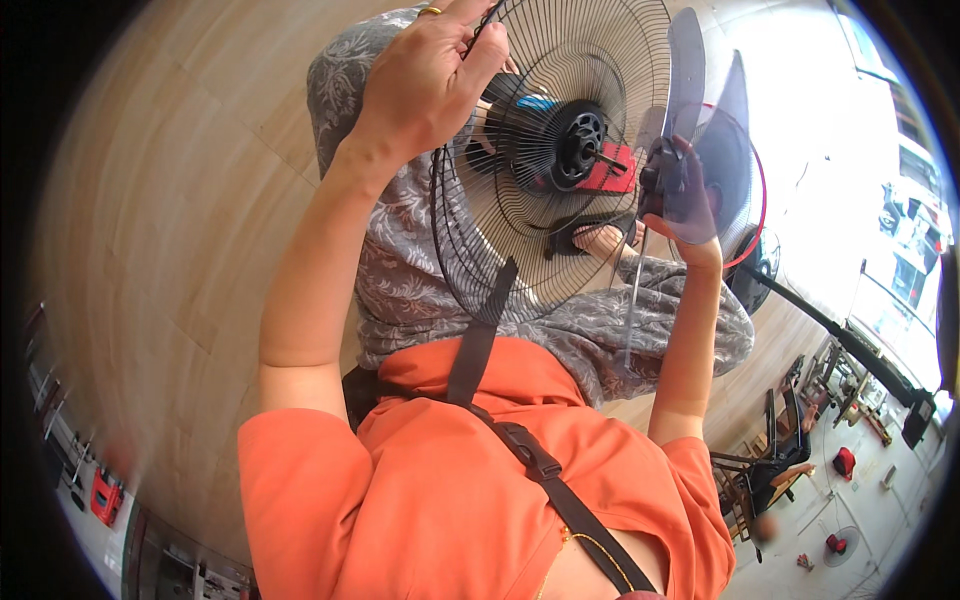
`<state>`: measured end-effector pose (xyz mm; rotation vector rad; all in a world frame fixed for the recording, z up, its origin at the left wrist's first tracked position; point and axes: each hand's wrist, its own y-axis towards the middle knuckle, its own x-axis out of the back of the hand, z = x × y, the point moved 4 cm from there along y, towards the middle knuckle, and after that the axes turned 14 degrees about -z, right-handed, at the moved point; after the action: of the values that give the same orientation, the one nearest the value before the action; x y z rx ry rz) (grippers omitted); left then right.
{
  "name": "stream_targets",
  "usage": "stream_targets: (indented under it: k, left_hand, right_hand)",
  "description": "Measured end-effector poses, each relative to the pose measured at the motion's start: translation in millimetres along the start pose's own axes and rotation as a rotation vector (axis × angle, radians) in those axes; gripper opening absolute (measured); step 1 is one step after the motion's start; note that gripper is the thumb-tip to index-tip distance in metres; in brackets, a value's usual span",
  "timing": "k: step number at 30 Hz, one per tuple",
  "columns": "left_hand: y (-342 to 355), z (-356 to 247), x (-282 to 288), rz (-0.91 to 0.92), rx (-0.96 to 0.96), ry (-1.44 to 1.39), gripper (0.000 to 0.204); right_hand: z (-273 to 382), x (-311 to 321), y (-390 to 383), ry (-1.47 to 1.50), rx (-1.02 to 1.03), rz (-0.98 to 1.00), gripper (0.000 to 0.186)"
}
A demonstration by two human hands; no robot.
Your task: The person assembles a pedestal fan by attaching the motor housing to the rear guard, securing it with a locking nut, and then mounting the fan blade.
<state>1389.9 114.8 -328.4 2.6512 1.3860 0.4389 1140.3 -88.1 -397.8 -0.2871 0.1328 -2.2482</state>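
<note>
My left hand [425,80], a ring on one finger, grips the rim of a black wire fan grille [535,285] at the top of the view. Inside the grille sits the black motor hub [578,140] with its spindle sticking out, with a red part [617,175] behind it. At the right, my right hand [690,215] holds a translucent fan blade assembly [685,70] by its centre, apart from the spindle, with fingers partly seen through the plastic. My crossed legs in grey patterned trousers and a bare foot lie beneath the grille.
Behind the blades are a red hoop [762,190] and a black pole [830,325]. At the lower right stand a black chair-like frame [775,440], scattered parts and another small fan [840,545]. A red object [107,495] is at the lower left, beyond the wood-look floor [180,200].
</note>
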Motion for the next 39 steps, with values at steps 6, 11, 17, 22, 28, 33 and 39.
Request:
stream_targets:
  k: [6, 11, 17, 22, 28, 33, 39]
  left_hand:
    - [-1, 2, 0, -0.024, -0.064, 0.017, 0.044]
    - [-1, 1, 2, -0.042, -0.080, 0.059, 0.043]
    - [1, -6, -3, -0.041, -0.085, 0.037, 0.042]
    - [-1, -16, -2, -0.030, -0.137, 0.037, 0.042]
    - [1, 12, -3, -0.034, -0.121, 0.083, 0.042]
    - [2, 10, -12, -0.051, -0.121, 0.069, 0.044]
    - [3, 0, -11, -0.046, -0.063, 0.106, 0.046]
  right_hand:
    - [-1, -16, 2, -0.161, 0.090, 0.028, 0.107]
    - [-3, -15, 1, -0.340, 0.134, -0.034, 0.098]
    - [22, -28, -5, -0.586, 0.295, -0.111, 0.089]
    - [25, -31, -5, -0.706, 0.370, -0.124, 0.087]
    - [25, -30, -6, -0.581, 0.287, -0.129, 0.088]
    - [23, -27, -7, -0.709, 0.336, -0.145, 0.090]
    - [21, -30, -1, -0.714, 0.388, -0.141, 0.094]
